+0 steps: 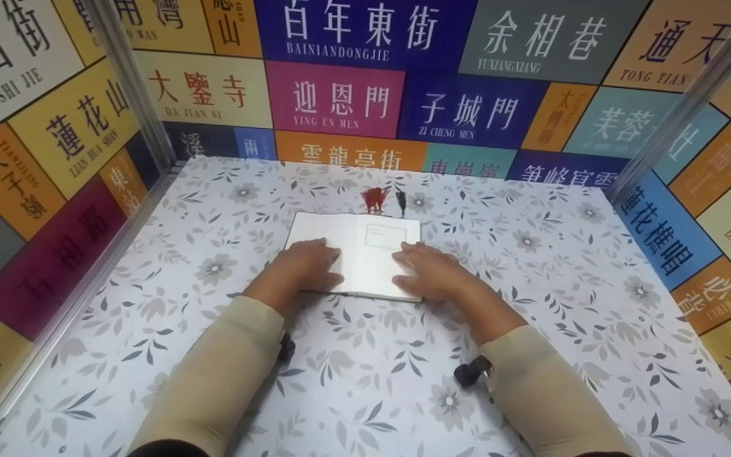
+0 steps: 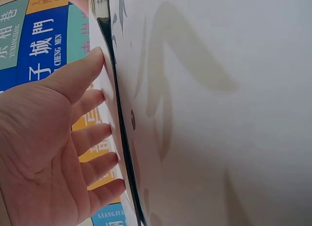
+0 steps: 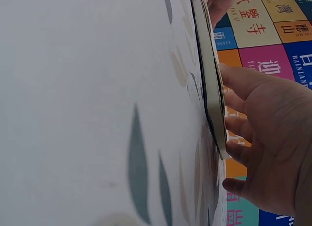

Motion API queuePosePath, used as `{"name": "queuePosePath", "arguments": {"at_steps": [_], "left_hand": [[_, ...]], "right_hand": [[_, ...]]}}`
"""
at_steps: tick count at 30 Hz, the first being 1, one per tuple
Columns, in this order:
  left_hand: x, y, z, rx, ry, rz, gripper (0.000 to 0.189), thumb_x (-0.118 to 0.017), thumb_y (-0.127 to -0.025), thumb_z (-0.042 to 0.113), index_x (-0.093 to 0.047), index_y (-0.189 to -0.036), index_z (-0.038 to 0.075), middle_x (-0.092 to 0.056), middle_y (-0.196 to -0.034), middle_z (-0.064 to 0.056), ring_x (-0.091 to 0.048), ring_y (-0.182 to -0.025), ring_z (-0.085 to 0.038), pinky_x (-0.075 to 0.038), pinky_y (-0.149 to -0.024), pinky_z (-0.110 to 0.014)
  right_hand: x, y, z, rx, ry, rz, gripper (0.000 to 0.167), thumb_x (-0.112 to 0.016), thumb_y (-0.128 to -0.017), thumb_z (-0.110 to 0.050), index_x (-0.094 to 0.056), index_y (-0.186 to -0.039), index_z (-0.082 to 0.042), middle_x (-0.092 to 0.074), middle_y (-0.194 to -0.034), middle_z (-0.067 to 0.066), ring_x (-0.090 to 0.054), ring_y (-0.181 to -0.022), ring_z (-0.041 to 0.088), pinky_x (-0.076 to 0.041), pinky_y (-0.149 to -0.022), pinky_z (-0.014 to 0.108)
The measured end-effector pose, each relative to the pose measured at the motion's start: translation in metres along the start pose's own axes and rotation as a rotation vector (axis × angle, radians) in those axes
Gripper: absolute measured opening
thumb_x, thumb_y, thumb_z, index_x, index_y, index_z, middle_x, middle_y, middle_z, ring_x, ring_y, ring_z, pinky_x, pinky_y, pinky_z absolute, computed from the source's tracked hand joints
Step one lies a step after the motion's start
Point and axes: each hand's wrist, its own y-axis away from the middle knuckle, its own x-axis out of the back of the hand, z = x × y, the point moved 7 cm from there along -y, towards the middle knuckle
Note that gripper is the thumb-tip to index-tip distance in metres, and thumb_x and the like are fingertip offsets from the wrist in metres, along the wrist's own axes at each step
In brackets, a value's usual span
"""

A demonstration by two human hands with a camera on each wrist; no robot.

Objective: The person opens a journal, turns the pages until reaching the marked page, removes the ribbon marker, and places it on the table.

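A notebook [image 1: 365,273] lies spread flat on the table, its pages blank except for a printed box on the right-hand page. My left hand [image 1: 307,263] rests on the left page with its fingers spread. On the right page, near the outer edge, lies my right hand [image 1: 432,270]. In the left wrist view, the left hand's fingertips [image 2: 114,160] touch the thin left side, over a dark cover edge [image 2: 124,138]. The right wrist view shows a thick block of pages [image 3: 213,89] under the right hand [image 3: 273,133].
Just beyond the notebook's far edge lie a red tassel [image 1: 375,200] and a dark green tassel [image 1: 401,202]. A white cloth with grey flowers and leaves [image 1: 213,270] covers the table. Colourful panels with Chinese lettering [image 1: 340,98] and metal posts [image 1: 131,76] enclose it.
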Motion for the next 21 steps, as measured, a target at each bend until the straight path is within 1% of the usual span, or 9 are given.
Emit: {"name": "queuePosePath", "arguments": {"at_steps": [7,9,12,16,18,21], "left_hand": [[-0.001,0.001,-0.003,0.093,0.094,-0.048,0.078,-0.067,-0.1,0.059,-0.036,-0.167,0.037,-0.016,-0.183,0.002,-0.013,-0.17,-0.03,-0.011,-0.138,-0.06],[-0.002,0.002,-0.003,0.103,0.103,-0.049,0.077,-0.067,-0.1,0.058,-0.036,-0.167,0.038,-0.015,-0.183,0.003,-0.012,-0.17,-0.03,-0.01,-0.138,-0.06],[-0.002,0.001,-0.003,0.086,0.098,-0.037,0.077,-0.067,-0.1,0.058,-0.036,-0.167,0.037,-0.016,-0.182,0.001,-0.013,-0.17,-0.031,-0.011,-0.137,-0.061],[-0.002,-0.001,-0.003,0.047,0.061,-0.022,0.079,-0.065,-0.1,0.06,-0.035,-0.168,0.034,-0.017,-0.182,-0.003,-0.015,-0.169,-0.034,-0.013,-0.137,-0.063],[-0.003,-0.002,-0.003,0.035,0.05,-0.018,0.08,-0.065,-0.1,0.06,-0.034,-0.168,0.033,-0.017,-0.182,-0.004,-0.016,-0.169,-0.034,-0.013,-0.137,-0.062],[-0.003,-0.002,-0.003,0.011,0.033,-0.007,0.081,-0.064,-0.1,0.06,-0.033,-0.169,0.031,-0.018,-0.182,-0.006,-0.016,-0.169,-0.035,-0.013,-0.137,-0.06]], "right_hand": [[0.0,-0.002,0.001,-0.004,0.021,0.005,0.067,-0.06,-0.104,-0.054,-0.046,-0.164,-0.026,-0.027,-0.18,0.002,-0.02,-0.168,0.034,-0.014,-0.134,0.07],[0.0,-0.003,0.001,-0.002,0.021,0.009,0.066,-0.061,-0.104,-0.053,-0.047,-0.163,-0.027,-0.028,-0.179,0.003,-0.022,-0.168,0.034,-0.015,-0.134,0.069],[0.001,-0.002,0.0,0.009,-0.002,0.025,0.06,-0.064,-0.103,-0.05,-0.054,-0.158,-0.027,-0.034,-0.177,0.003,-0.029,-0.165,0.034,-0.019,-0.135,0.065],[0.005,0.004,-0.004,0.063,-0.06,0.043,0.048,-0.069,-0.103,-0.041,-0.066,-0.147,-0.024,-0.046,-0.17,0.003,-0.039,-0.16,0.034,-0.026,-0.134,0.059],[0.007,0.008,-0.004,0.089,-0.088,0.046,0.044,-0.072,-0.102,-0.037,-0.07,-0.143,-0.023,-0.049,-0.167,0.003,-0.041,-0.159,0.034,-0.028,-0.134,0.056],[0.008,0.014,-0.004,0.104,-0.116,0.041,0.044,-0.077,-0.099,-0.037,-0.072,-0.14,-0.023,-0.052,-0.166,0.002,-0.042,-0.159,0.033,-0.029,-0.134,0.054]]}}
